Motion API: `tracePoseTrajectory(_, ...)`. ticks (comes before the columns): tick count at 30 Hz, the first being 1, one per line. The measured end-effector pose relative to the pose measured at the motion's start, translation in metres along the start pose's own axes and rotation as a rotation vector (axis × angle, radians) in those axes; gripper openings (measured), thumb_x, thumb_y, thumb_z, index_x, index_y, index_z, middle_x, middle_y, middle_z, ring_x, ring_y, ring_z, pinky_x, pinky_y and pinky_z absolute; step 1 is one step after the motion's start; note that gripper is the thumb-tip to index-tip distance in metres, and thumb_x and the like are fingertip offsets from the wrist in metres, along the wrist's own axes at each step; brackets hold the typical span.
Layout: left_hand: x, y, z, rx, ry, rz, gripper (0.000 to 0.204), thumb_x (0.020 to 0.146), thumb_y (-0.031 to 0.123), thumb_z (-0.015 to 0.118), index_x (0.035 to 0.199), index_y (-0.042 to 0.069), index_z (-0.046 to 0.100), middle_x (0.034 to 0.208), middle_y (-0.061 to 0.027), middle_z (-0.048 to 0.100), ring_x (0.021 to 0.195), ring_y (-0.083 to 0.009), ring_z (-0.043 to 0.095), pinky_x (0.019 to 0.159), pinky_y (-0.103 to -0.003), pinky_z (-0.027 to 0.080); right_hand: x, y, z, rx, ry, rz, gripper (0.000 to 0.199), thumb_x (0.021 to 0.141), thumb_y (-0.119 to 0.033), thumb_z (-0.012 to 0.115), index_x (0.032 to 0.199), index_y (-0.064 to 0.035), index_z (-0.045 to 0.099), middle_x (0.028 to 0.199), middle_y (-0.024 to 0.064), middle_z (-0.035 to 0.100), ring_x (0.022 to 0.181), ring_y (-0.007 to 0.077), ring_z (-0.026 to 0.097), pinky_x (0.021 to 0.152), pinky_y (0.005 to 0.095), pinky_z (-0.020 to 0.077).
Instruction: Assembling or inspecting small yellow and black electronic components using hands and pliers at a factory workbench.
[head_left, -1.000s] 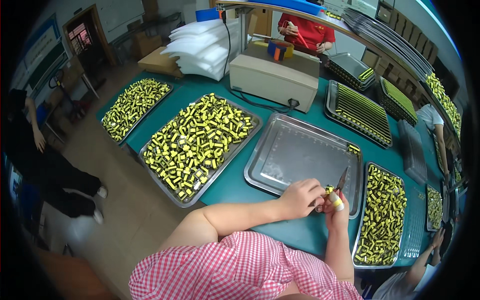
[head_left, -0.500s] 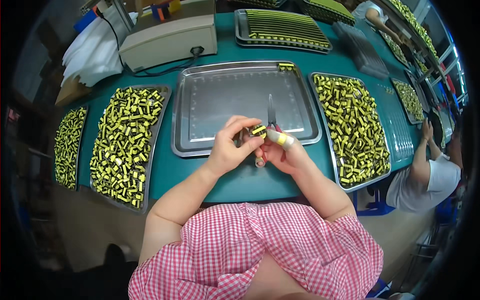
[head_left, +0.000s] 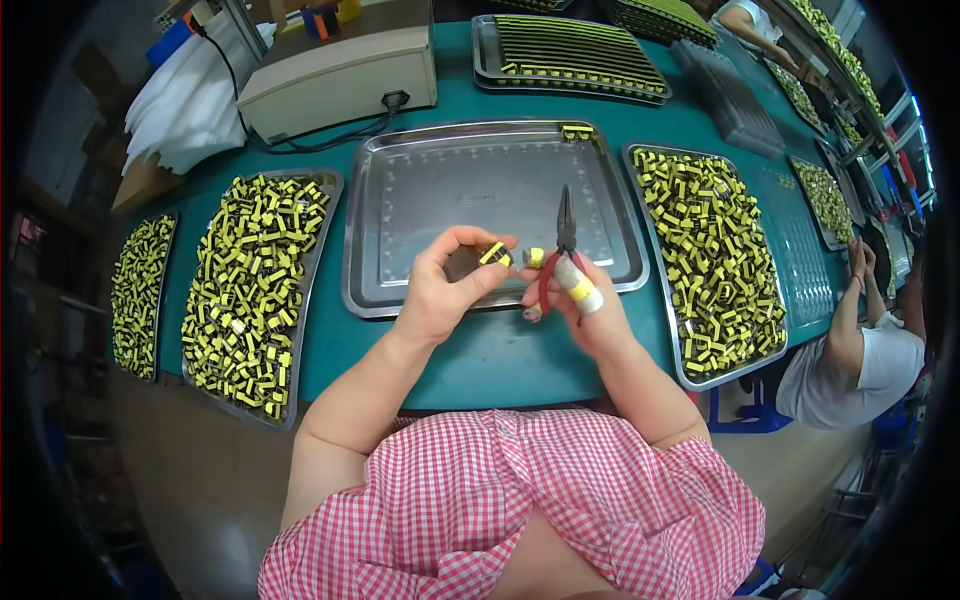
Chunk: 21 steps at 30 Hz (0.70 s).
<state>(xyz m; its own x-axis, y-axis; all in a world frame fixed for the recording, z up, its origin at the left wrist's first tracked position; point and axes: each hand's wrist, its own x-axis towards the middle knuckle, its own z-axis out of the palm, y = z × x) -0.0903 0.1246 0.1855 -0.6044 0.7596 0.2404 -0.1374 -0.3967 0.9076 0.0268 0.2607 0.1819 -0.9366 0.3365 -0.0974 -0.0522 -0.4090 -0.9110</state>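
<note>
My left hand (head_left: 445,285) pinches a small yellow-and-black component (head_left: 494,254) between thumb and fingers, over the front edge of a nearly bare steel tray (head_left: 400,210). My right hand (head_left: 585,305) grips red-handled needle-nose pliers (head_left: 565,225), their tip pointing away from me, and a second small yellow part (head_left: 535,258) sits against its fingertips. One finger of that hand is wrapped in white and yellow tape. The two hands almost touch above the tray's near rim.
A tray of yellow components (head_left: 712,255) lies to the right, and two more (head_left: 250,285) (head_left: 138,280) to the left. A beige box with a cable (head_left: 340,78) and a tray of lined-up parts (head_left: 575,55) stand behind. A co-worker in white (head_left: 850,350) sits at right.
The view has swung from looking leftward to straight down over the steel tray. My hands stay together in front of me, the pliers still in my right hand.
</note>
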Motion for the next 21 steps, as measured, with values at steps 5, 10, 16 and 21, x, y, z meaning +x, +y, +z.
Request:
tracePoseTrajectory(5, 0.001, 0.007, -0.004, -0.027, 0.019, -0.092, 0.028, 0.077, 0.004, 0.060, 0.103, 0.001, 0.049, 0.098, -0.0156, 0.059, 0.080, -0.0176, 0.059, 0.064, -0.025, 0.046, -0.002, -0.004, -0.005, -0.667, 0.187, -0.305, 0.024, 0.082, -0.018, 0.059, 0.097, 0.0007, 0.056, 0.081, 0.0080, 0.061, 0.070, 0.0168, 0.058, 0.062, 0.0263, 0.0456)
tracePoseTrajectory(10, 0.001, 0.009, -0.005, 0.058, 0.052, -0.037, 0.028, 0.075, 0.000, 0.063, 0.101, 0.000, 0.051, 0.091, -0.0071, 0.057, 0.083, -0.0112, 0.054, 0.069, -0.023, 0.044, -0.001, -0.012, 0.000, -1.037, 0.237, -0.583, 0.022, 0.073, -0.014, 0.065, 0.089, -0.0011, 0.057, 0.073, 0.0077, 0.057, 0.064, 0.0174, 0.055, 0.057, 0.0268, 0.0432)
tracePoseTrajectory(16, 0.002, 0.007, -0.005, 0.167, 0.083, 0.081, 0.031, 0.072, -0.003, 0.066, 0.099, 0.000, 0.052, 0.085, -0.0029, 0.054, 0.078, -0.0087, 0.051, 0.070, -0.022, 0.043, -0.003, -0.012, 0.004, -1.138, 0.237, -0.642, 0.029, 0.064, -0.011, 0.074, 0.086, -0.0018, 0.058, 0.074, 0.0076, 0.054, 0.060, 0.0194, 0.057, 0.053, 0.0286, 0.0463)
tracePoseTrajectory(21, 0.001, 0.009, -0.004, 0.192, 0.087, 0.094, 0.032, 0.071, -0.004, 0.066, 0.099, 0.000, 0.052, 0.084, -0.0018, 0.053, 0.077, -0.0079, 0.050, 0.069, -0.021, 0.043, -0.002, -0.010, 0.004, -1.181, 0.245, -0.692, 0.031, 0.062, -0.013, 0.075, 0.086, -0.0031, 0.058, 0.074, 0.0068, 0.054, 0.059, 0.0189, 0.057, 0.052, 0.0287, 0.0462)
